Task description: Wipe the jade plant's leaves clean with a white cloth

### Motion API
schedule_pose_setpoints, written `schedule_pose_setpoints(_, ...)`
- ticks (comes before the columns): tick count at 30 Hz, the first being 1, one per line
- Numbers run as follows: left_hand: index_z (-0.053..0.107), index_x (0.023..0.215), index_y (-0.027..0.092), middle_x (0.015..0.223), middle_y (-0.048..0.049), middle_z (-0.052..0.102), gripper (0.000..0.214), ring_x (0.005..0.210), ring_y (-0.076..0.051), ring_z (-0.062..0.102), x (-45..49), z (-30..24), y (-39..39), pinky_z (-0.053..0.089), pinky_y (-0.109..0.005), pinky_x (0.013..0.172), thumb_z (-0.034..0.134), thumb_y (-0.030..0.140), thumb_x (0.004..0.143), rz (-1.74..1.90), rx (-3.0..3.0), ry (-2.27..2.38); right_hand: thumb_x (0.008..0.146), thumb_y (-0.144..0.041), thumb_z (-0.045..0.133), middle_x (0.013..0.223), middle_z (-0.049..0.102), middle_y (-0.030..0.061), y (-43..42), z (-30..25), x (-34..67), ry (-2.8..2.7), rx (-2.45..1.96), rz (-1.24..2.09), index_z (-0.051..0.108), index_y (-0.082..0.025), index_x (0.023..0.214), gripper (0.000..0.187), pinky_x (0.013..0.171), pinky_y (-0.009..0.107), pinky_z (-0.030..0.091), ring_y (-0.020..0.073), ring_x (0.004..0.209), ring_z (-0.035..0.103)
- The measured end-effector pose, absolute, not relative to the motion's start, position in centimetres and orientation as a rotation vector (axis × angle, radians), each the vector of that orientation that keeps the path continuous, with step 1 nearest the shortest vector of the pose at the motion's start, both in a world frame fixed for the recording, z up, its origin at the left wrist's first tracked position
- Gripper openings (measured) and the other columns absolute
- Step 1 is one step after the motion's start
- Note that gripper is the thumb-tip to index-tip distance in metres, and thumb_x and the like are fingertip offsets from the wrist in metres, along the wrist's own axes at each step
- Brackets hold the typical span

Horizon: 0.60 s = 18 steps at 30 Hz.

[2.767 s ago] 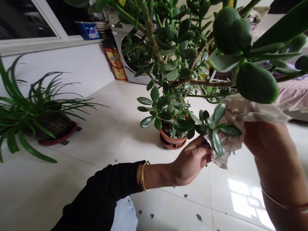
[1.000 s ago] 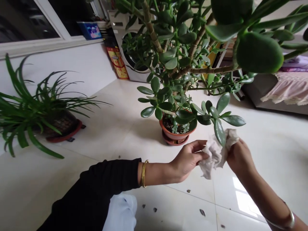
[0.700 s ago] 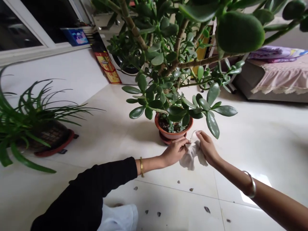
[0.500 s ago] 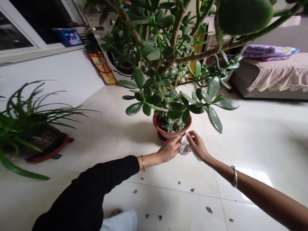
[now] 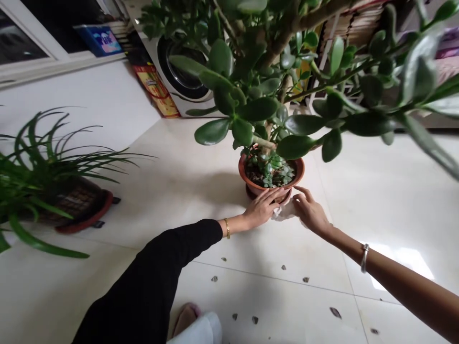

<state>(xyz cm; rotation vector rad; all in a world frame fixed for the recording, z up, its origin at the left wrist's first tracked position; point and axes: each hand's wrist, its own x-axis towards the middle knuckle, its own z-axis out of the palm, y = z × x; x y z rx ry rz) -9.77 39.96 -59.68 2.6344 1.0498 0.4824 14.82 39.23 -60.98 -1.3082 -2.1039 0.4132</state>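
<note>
A tall jade plant (image 5: 258, 109) with thick glossy leaves grows from a reddish-brown pot (image 5: 242, 173), which stands on a saucer on the floor. My left hand (image 5: 261, 210) rests on the near side of the pot, its fingers stretched out just under the rim. Close to the pot's front right, my right hand (image 5: 311, 210) pinches a crumpled white tissue (image 5: 284, 211). The tissue hangs between both hands, low against the pot, and its upper part is hidden by my fingers.
Several dry fallen leaves (image 5: 335, 313) lie on the pale tiled floor (image 5: 193, 167). To the left stands another long-leaved plant (image 5: 68, 162) in a dark pot on a red wheeled tray (image 5: 89, 217). A washing machine (image 5: 182, 71) is behind. Jade branches overhang both hands.
My view has shifted and come closer, so the jade plant looks larger and farther right. My left fingers have straightened along the pot, while the tissue stays in my right hand.
</note>
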Motion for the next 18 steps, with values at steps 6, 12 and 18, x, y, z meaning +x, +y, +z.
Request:
schedule_pose_setpoints(6,0.075,0.127,0.011,0.174,-0.0189,0.038,0.039,0.166,-0.027,0.033,-10.3,-60.5,40.8,0.024,-0.053,0.14,0.042,0.013,0.106,0.502,2.673,1.005,0.107,-0.034,0.044,0.164,0.053,0.0181,41.1,-61.6,15.5,-2.207,-1.39,0.122,0.064,-0.022,0.115,0.025,0.047,0.033,0.044,0.0212,0.075,0.073)
schedule_pose_setpoints(12,0.073,0.132,0.007,0.174,-0.0202,0.038,0.046,0.168,-0.027,0.029,-9.6,-62.2,41.8,0.02,-0.052,0.141,0.033,0.016,0.109,0.497,2.698,0.932,0.109,-0.031,0.037,0.162,0.054,0.0212,42.4,-63.6,15.4,-2.291,-1.399,0.105,0.066,-0.018,0.116,0.033,0.053,0.035,0.05,0.0255,0.088,0.076)
schedule_pose_setpoints(18,0.073,0.133,0.011,0.175,-0.0162,0.038,0.043,0.166,-0.026,0.034,-9.2,-63.5,42.5,0.029,-0.051,0.139,0.038,0.015,0.108,0.506,2.842,0.932,0.108,-0.027,0.043,0.149,0.063,0.0181,44.4,-63.6,16.4,-2.423,-1.367,-0.054,0.07,-0.019,0.12,0.03,0.058,0.032,0.051,0.0254,0.096,0.075)
